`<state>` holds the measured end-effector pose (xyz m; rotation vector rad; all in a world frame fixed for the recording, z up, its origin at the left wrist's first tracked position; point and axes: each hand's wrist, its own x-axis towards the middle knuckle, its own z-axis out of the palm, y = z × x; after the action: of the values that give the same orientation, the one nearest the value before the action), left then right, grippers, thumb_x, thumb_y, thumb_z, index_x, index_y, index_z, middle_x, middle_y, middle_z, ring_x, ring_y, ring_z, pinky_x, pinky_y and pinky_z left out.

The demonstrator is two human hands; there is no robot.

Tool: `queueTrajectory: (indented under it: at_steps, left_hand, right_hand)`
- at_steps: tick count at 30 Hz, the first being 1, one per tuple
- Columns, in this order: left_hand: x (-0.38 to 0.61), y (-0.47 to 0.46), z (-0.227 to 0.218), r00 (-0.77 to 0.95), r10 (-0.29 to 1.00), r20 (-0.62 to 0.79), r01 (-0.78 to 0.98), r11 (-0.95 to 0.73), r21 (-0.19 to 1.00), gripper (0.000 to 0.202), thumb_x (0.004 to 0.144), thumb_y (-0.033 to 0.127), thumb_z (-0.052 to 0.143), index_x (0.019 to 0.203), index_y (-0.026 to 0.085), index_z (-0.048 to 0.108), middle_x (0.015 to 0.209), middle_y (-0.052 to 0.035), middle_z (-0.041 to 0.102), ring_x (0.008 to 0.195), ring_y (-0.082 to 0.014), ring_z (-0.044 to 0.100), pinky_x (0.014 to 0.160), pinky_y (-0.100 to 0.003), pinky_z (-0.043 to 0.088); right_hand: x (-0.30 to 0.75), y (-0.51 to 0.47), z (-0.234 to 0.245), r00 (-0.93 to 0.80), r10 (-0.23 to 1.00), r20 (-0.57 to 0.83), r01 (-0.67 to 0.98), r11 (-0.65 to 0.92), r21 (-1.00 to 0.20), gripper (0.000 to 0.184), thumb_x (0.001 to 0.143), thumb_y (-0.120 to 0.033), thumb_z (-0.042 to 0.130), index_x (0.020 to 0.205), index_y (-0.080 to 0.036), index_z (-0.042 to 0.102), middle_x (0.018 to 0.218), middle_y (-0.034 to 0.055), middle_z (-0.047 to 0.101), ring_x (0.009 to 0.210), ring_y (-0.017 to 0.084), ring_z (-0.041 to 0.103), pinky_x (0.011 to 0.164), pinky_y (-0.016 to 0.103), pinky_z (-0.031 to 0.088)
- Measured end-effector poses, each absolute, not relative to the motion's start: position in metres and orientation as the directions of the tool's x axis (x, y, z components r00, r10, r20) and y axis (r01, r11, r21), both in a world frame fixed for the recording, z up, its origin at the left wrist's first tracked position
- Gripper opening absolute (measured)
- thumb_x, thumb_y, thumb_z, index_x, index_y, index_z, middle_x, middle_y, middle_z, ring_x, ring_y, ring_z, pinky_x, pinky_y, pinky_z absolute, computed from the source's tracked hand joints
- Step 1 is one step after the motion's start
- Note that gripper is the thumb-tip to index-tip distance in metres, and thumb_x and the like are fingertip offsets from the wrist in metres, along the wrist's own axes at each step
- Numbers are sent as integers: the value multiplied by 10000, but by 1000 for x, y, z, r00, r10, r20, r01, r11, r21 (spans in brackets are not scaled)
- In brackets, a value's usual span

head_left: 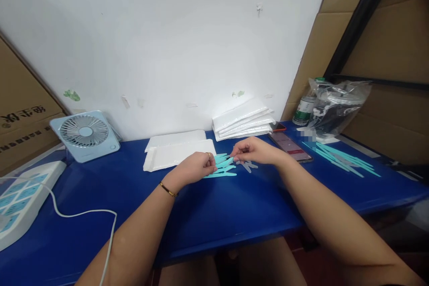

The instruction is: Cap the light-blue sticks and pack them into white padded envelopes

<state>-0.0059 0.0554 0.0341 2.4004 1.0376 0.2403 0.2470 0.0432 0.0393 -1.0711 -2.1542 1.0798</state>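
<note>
Left hand (197,167) clamps teal strips (226,169) between its fingers; right hand (253,149) pinches one's tip; clear pieces (247,167) lie near.

Hands (197,166) close together (fingers (240,146) bent), arms (142,228) outstretched

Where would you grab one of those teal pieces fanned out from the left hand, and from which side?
Probably by a free tip, coming from the right: the left hand covers the other ends of the teal pieces, while their tips spread apart toward the right hand.
</note>
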Motion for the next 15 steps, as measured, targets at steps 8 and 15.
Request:
queueTrajectory:
  at_steps: [8, 15]
  left_hand:
    - [-12, 62, 32, 578, 811, 89, 599, -496, 629, 188, 862, 364, 411, 928, 203, 483, 712, 14, 607, 629, -145, 551, 568, -248, 390]
    - [-4, 59, 39, 529, 794, 299, 607, -601, 520, 397, 940, 391, 244, 849, 195, 578, 781, -17, 574, 764, -166, 537, 710, -286, 396]
  right_hand:
    - [268, 53, 42, -279, 915, 290, 227, 356, -906, 292, 712, -377, 701, 898, -154, 669, 676, 9, 640, 544, 95, 579, 560, 236, 489]
    - [247, 56, 32, -186, 960, 209, 54, 223, -973, 339, 671, -458, 721, 766, -147, 627, 673, 37, 675, 558, 135, 632, 541, 247, 499]
